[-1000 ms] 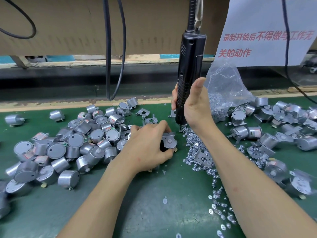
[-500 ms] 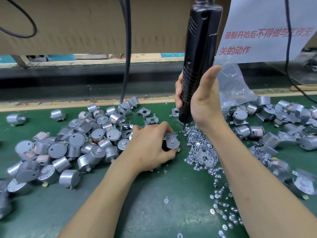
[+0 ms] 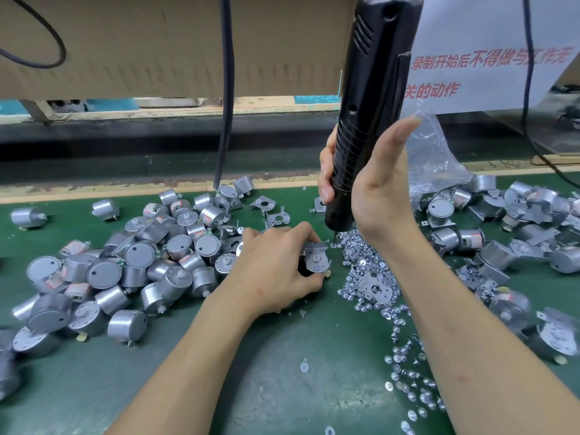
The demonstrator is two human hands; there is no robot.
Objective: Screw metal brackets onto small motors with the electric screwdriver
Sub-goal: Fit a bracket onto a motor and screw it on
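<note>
My left hand grips a small motor with a metal bracket on its face, held down on the green mat. My right hand holds the black electric screwdriver upright, fingers curled round its far side and thumb raised. Its bit tip hangs just right of the bracket, at the near edge of a heap of silver screws. A loose bracket lies on that heap.
A pile of bare silver motors covers the mat on the left. Motors with brackets lie on the right beside a clear plastic bag. Loose brackets sit behind my left hand. A black cable hangs down.
The screwdriver and my right hand have shifted slightly right and nearer the camera. My left hand keeps the motor in the same spot.
</note>
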